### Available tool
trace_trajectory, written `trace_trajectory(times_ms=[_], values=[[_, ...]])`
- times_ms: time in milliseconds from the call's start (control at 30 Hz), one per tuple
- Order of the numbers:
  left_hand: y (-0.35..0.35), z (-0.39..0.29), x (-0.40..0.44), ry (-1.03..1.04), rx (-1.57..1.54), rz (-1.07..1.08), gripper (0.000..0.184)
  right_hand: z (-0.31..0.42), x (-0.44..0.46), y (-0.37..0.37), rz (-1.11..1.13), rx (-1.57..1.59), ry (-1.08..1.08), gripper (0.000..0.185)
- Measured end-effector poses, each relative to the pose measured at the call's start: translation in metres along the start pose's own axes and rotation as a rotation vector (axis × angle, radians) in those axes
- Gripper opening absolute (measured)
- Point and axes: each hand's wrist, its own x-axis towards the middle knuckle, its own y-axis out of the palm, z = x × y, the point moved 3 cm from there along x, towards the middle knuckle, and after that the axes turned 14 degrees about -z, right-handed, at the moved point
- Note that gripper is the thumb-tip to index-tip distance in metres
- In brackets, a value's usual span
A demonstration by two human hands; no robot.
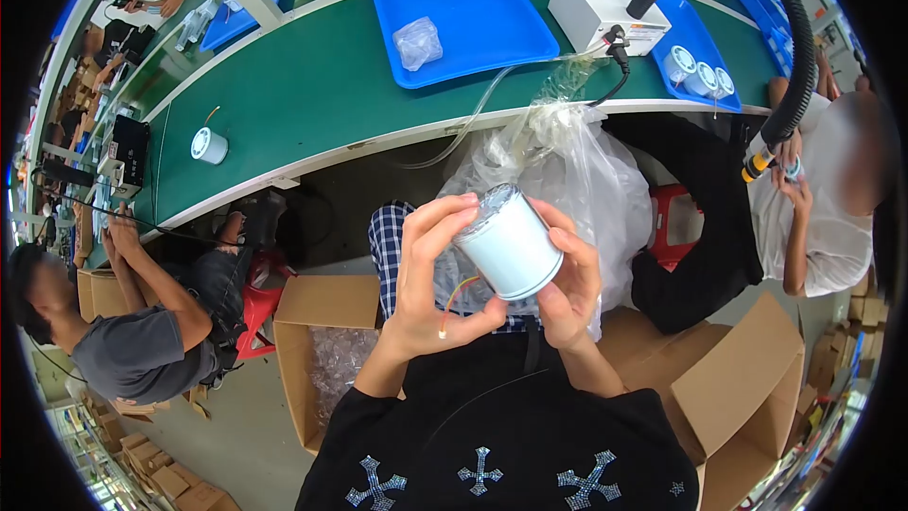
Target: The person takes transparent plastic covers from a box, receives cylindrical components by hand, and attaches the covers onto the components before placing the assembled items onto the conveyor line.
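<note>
Between both hands, above my lap, I hold a light-blue cylindrical unit point(513, 248), tilted, its dark end turned up and away. My left hand point(430, 274) is curled around its left side, fingers at the upper rim and thumb near the bottom. My right hand point(575, 279) grips the right side, its thumb by the lower edge. A thin red and yellow wire with a small white connector point(443, 331) hangs beside my left palm. Another such cylinder point(209, 145) lies on the green bench point(312, 109), its wire sticking up.
A blue tray point(473, 24) holds a crumpled clear bag point(417, 44). Beside it stand a white box device point(605, 14) with a black hose and a tray of cylinders point(702, 78). A large plastic bag point(567, 170) hangs ahead; cartons point(326, 303) flank me. Co-workers sit on both sides.
</note>
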Motion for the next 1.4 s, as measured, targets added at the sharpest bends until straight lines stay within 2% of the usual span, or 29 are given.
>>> trace_trajectory(times_ms=[133,200,233,300,400,467,533,700,833,1067,1133,1200,1400], values=[[0.001,0.002,-0.004,-0.043,-0.065,0.005,0.071,0.002,-0.003,0.003,-0.065,0.035,0.076,0.052],[0.002,0.003,-0.004,-0.06,-0.118,-0.001,0.072,-0.001,-0.002,0.002,-0.161,0.139,0.236,0.054],[0.002,0.004,-0.004,-0.078,-0.171,-0.009,0.072,-0.002,0.0,0.001,-0.164,0.14,0.238,0.054],[0.0,0.006,-0.004,-0.085,-0.181,0.003,0.073,-0.002,0.005,0.0,0.016,0.018,0.191,0.057],[0.0,0.01,-0.006,-0.109,-0.215,0.011,0.074,-0.008,-0.007,-0.002,-0.015,-0.005,0.31,0.061],[-0.002,0.012,-0.004,-0.126,-0.237,0.009,0.075,-0.01,-0.01,-0.001,-0.029,0.0,0.313,0.062],[-0.004,0.012,-0.002,-0.051,-0.034,0.072,0.074,-0.01,-0.01,0.0,-0.04,0.005,0.313,0.063],[-0.007,0.008,0.005,-0.034,0.042,0.107,0.078,-0.006,-0.006,0.003,-0.034,-0.084,0.147,0.055],[-0.007,0.006,0.009,0.021,0.183,0.188,0.085,-0.004,-0.002,0.004,-0.022,-0.105,0.137,0.054],[-0.01,0.009,0.011,-0.017,0.177,0.265,0.083,0.0,-0.003,0.002,-0.014,-0.187,0.124,0.052],[-0.01,0.009,0.011,-0.018,0.184,0.259,0.08,0.001,-0.002,0.001,-0.016,-0.222,0.108,0.051],[-0.008,0.012,0.009,-0.039,0.186,0.221,0.08,0.002,0.002,0.002,0.056,-0.329,-0.012,0.049],[-0.009,0.019,0.001,-0.092,0.199,0.164,0.079,0.003,0.009,0.002,0.11,-0.361,0.009,0.049]])
